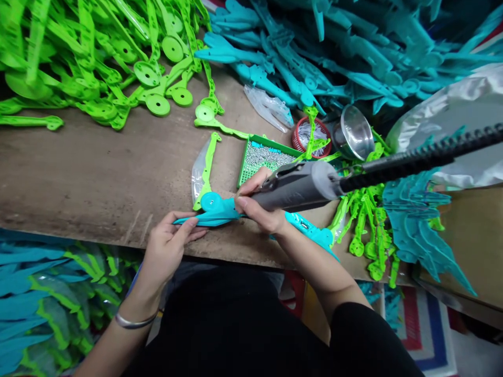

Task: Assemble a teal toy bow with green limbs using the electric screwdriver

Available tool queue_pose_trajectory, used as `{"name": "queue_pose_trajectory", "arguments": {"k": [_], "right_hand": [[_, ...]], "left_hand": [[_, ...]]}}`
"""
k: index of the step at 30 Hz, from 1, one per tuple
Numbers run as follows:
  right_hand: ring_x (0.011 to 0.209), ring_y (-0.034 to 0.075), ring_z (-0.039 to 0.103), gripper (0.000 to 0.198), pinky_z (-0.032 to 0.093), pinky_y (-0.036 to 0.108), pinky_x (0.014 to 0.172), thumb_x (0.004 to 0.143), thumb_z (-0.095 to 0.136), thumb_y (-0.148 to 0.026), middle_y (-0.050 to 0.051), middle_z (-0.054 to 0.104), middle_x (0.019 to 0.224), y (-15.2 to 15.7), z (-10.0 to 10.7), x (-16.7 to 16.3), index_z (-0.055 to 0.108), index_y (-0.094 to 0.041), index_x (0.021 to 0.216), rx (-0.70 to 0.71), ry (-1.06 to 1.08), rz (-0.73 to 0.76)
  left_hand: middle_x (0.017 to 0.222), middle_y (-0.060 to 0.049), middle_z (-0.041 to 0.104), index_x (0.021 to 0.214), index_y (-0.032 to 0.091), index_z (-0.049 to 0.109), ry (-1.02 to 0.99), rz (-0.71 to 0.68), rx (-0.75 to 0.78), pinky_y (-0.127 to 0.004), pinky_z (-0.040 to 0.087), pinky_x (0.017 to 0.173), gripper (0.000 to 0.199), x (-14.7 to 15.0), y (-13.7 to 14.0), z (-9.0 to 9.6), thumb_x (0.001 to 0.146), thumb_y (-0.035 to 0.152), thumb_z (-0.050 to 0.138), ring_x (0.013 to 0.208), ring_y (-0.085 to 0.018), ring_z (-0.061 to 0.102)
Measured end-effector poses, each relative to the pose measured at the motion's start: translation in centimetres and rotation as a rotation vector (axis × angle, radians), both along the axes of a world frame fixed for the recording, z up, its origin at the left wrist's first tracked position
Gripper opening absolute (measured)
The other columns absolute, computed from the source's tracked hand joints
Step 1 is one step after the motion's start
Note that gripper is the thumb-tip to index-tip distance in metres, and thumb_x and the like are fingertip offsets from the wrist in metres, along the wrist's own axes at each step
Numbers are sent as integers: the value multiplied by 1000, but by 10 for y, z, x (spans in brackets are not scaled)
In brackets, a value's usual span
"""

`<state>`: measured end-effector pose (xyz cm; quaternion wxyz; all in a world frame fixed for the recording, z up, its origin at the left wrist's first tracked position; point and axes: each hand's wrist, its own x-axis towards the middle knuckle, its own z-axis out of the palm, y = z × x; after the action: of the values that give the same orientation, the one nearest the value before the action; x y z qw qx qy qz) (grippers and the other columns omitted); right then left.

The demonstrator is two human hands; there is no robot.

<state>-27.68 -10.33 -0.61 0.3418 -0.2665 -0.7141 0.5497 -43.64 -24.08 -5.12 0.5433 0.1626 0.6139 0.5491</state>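
Note:
Near the table's front edge, my left hand (175, 233) is closed on the pointed end of a blue plastic part (214, 213). A round boss stands at that part's bend, and a green strip with a clear blade (205, 173) extends from it, away from me. My right hand (261, 204) is wrapped round a grey electric screwdriver (294, 191) lying nearly level, its tip end at the blue part's right side. The exact contact of the tip is hidden by my fingers. Another blue part (310, 228) lies under my right forearm.
Beyond my hands sits a green tray (245, 157) of small screws. Behind it are a red basket (312, 133) and a metal bowl (357, 132). Green parts (98, 57) and blue parts (334, 52) are heaped at the back. A coiled cord (424, 159) crosses the right side.

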Motion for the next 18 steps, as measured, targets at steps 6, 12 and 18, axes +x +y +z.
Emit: {"name": "queue_pose_trajectory", "arguments": {"k": [6,12,18], "right_hand": [[56,12,54,19,47,28,53,83,70,-39,-4,59,64,12,5,0,58,-24,85,3,119,191],[45,11,48,21,44,28,48,83,68,-38,-9,46,54,49,6,11,58,-28,99,105,367,-327],[44,11,47,29,42,29,49,79,68,-50,-9,43,53,80,-13,14,61,-26,93,135,268,-528]], "left_hand": [[89,-4,75,100,15,62,4,4,5,-37,65,85,45,0,-2,0,76,48,80,80,-20,77],[86,-4,75,99,15,62,-8,-13,6,-39,65,84,47,-1,0,-2,74,50,81,81,-23,77],[81,-3,73,98,14,62,-19,7,-9,-39,66,81,49,-1,1,-2,71,49,83,78,-22,76]]}}
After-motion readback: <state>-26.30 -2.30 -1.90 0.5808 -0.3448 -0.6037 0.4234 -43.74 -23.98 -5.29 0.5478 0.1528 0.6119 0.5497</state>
